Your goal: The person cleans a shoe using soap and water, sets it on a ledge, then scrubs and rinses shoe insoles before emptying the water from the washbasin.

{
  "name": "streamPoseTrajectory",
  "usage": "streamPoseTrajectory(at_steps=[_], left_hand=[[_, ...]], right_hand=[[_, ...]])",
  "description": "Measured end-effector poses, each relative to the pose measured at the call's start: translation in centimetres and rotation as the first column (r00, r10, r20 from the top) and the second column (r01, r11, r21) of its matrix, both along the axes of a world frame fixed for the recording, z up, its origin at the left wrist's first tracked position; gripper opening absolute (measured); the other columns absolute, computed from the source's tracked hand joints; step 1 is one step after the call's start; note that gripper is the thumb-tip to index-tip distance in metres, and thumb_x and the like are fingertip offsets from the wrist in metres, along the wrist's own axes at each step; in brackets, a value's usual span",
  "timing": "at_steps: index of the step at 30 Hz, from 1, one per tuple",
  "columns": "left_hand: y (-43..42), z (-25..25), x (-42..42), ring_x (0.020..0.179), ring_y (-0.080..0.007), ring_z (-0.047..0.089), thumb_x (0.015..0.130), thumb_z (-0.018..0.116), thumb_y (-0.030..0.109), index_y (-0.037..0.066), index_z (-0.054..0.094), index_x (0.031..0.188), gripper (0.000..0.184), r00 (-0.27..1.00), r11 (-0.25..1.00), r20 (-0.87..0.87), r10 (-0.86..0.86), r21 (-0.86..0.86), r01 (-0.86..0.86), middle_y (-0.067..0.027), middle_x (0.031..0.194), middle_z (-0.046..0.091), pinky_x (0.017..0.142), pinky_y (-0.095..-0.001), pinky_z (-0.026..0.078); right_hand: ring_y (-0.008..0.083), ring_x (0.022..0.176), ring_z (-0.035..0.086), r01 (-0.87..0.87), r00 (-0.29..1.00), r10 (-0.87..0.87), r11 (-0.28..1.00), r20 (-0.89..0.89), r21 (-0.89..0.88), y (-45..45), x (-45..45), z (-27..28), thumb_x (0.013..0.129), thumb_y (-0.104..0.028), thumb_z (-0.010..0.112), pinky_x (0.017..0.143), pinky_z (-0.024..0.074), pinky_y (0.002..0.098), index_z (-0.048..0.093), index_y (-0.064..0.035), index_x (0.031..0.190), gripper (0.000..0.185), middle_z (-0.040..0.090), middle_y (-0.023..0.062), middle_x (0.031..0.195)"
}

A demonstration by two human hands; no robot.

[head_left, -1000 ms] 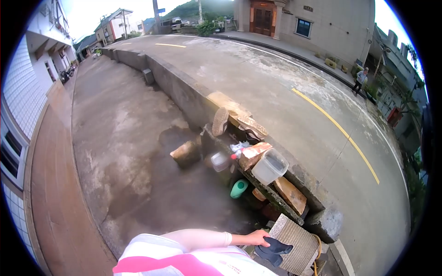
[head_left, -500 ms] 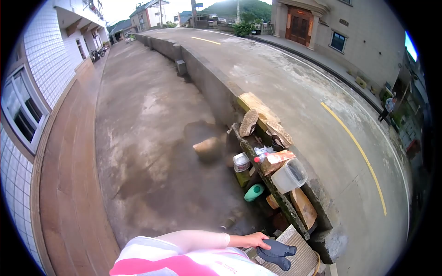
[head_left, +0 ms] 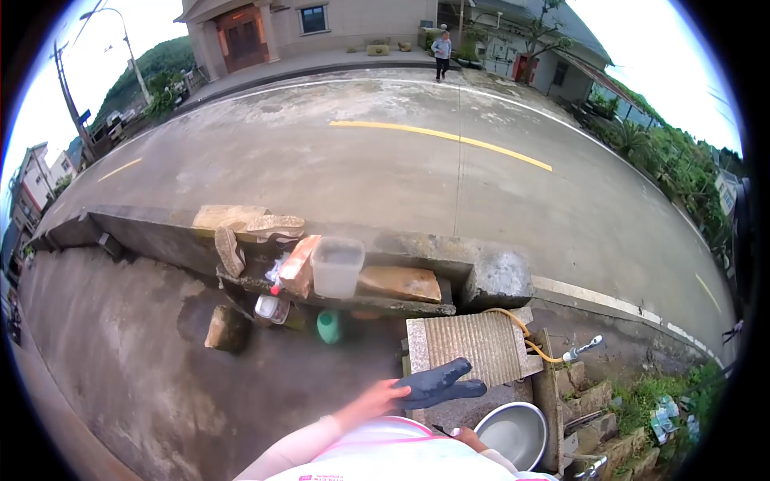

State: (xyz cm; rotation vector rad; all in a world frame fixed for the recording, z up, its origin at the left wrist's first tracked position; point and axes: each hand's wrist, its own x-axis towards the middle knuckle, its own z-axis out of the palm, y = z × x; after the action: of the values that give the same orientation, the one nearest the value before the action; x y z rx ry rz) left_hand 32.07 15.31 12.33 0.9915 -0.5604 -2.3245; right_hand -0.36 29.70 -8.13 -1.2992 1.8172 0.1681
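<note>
My left hand [head_left: 387, 398] is closed around a pair of dark grey socks [head_left: 437, 383], whose ends stick out to the right over the near edge of the ribbed stone washboard [head_left: 465, 341]. Low in the view, close to my body, my right hand [head_left: 468, 438] is partly hidden by my shirt. Its fingers look curled, with a small dark bit beside them that I cannot make out. Just right of that hand sits a round metal basin [head_left: 513, 433]; whether the hand touches its rim is unclear.
A yellow hose [head_left: 545, 353] ends in a nozzle right of the washboard. Along the low wall stand a clear plastic tub [head_left: 337, 268], a brick [head_left: 300, 268], shoes [head_left: 230, 250] and a green bottle [head_left: 328, 326]. A person [head_left: 441, 54] is across the road.
My view has swung to the right, bringing the washboard, basin and hose into sight. The left hand still holds the socks, and my right hand now shows.
</note>
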Motion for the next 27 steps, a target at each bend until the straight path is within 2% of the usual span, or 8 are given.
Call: streamPoseTrajectory(at_steps=[7, 9, 12, 14, 19, 23, 26, 27], left_hand=[[-2.3, 6.0, -1.9, 0.100, -0.0144, 0.058, 0.089, 0.062, 0.023, -0.002, 0.054, 0.118, 0.040, 0.966, 0.982, 0.182, -0.185, 0.058, 0.178, -0.0059, 0.112, 0.061, 0.088, -0.0300, 0.046], [-3.1, 5.7, -2.7, 0.096, -0.0127, 0.060, 0.089, 0.062, 0.023, 0.000, 0.056, 0.116, 0.037, 0.951, 0.977, 0.229, -0.209, 0.084, 0.194, -0.0042, 0.108, 0.063, 0.083, -0.0290, 0.049], [-4.8, 0.3, -3.8, 0.080, -0.0071, 0.058, 0.085, 0.067, 0.027, 0.007, 0.060, 0.109, 0.032, 0.944, 0.950, 0.121, -0.307, 0.097, 0.296, 0.0019, 0.095, 0.064, 0.065, -0.0221, 0.048], [-6.3, -0.9, -4.9, 0.088, -0.0112, 0.054, 0.084, 0.066, 0.037, 0.003, 0.056, 0.113, 0.046, 0.911, 0.918, 0.117, -0.396, 0.058, 0.392, -0.0016, 0.103, 0.060, 0.073, -0.0254, 0.044], [-11.6, 2.3, -6.9, 0.093, -0.0173, 0.051, 0.084, 0.065, 0.041, -0.004, 0.051, 0.117, 0.058, 0.778, 0.799, 0.215, -0.590, 0.015, 0.602, -0.0108, 0.109, 0.055, 0.079, -0.0345, 0.043], [-15.3, -2.5, -8.6, 0.104, -0.0203, 0.049, 0.083, 0.069, 0.034, -0.004, 0.047, 0.121, 0.059, 0.773, 0.780, 0.111, -0.624, 0.151, 0.608, -0.0088, 0.116, 0.052, 0.092, -0.0398, 0.039], [-17.3, -5.1, -9.4, 0.078, -0.0071, 0.054, 0.084, 0.069, 0.030, 0.010, 0.061, 0.106, 0.031, 0.761, 0.740, 0.014, -0.649, 0.244, 0.627, 0.0027, 0.093, 0.062, 0.067, -0.0229, 0.045], [-18.0, -5.3, -9.8, 0.080, -0.0080, 0.054, 0.084, 0.068, 0.030, 0.010, 0.060, 0.109, 0.032, 0.733, 0.712, 0.012, -0.680, 0.248, 0.657, 0.0018, 0.095, 0.062, 0.068, -0.0235, 0.045]], right_hand=[[0.0389, 0.093, 0.060, 0.202, 0.974, -0.199, 0.979, 0.106, -0.017, 3.2, 1.4, 0.4, 0.078, -0.041, 0.059, 0.077, 0.0473, 0.0430, 0.066, -0.0022, 0.090, 0.041, 0.064, 0.0227, 0.091], [0.0386, 0.090, 0.061, 0.230, 0.970, -0.224, 0.971, 0.095, -0.062, 3.0, 2.8, 2.4, 0.078, -0.040, 0.059, 0.077, 0.0472, 0.0436, 0.066, -0.0032, 0.088, 0.039, 0.065, 0.0220, 0.089], [0.0378, 0.089, 0.061, 0.353, 0.934, -0.352, 0.935, 0.071, -0.018, 3.6, 3.9, 1.2, 0.074, -0.041, 0.063, 0.079, 0.0470, 0.0437, 0.066, -0.0040, 0.086, 0.039, 0.064, 0.0219, 0.091], [0.0376, 0.090, 0.061, 0.451, 0.892, -0.451, 0.892, 0.023, -0.006, 4.3, 3.9, -0.4, 0.071, -0.042, 0.065, 0.080, 0.0470, 0.0434, 0.066, -0.0033, 0.086, 0.041, 0.064, 0.0224, 0.093], [0.0351, 0.096, 0.062, 0.718, 0.694, -0.705, 0.693, -0.148, 0.066, 4.8, 7.0, 0.0, 0.068, -0.045, 0.070, 0.084, 0.0474, 0.0389, 0.063, 0.0017, 0.098, 0.056, 0.064, 0.0232, 0.101], [0.0292, 0.103, 0.061, 0.852, 0.523, -0.852, 0.522, -0.010, 0.044, 3.7, 8.5, 1.3, 0.065, -0.040, 0.075, 0.090, 0.0462, 0.0354, 0.055, 0.0020, 0.119, 0.071, 0.062, 0.0214, 0.111], [0.0298, 0.105, 0.060, 0.945, 0.322, -0.929, 0.328, 0.184, 0.003, 4.6, 9.6, -3.5, 0.066, -0.039, 0.074, 0.090, 0.0458, 0.0349, 0.052, 0.0018, 0.123, 0.074, 0.060, 0.0211, 0.115], [0.0294, 0.107, 0.059, 0.945, 0.327, -0.939, 0.328, 0.105, -0.005, 3.4, 10.1, -1.8, 0.067, -0.037, 0.074, 0.091, 0.0450, 0.0347, 0.051, 0.0012, 0.126, 0.074, 0.059, 0.0200, 0.118]])
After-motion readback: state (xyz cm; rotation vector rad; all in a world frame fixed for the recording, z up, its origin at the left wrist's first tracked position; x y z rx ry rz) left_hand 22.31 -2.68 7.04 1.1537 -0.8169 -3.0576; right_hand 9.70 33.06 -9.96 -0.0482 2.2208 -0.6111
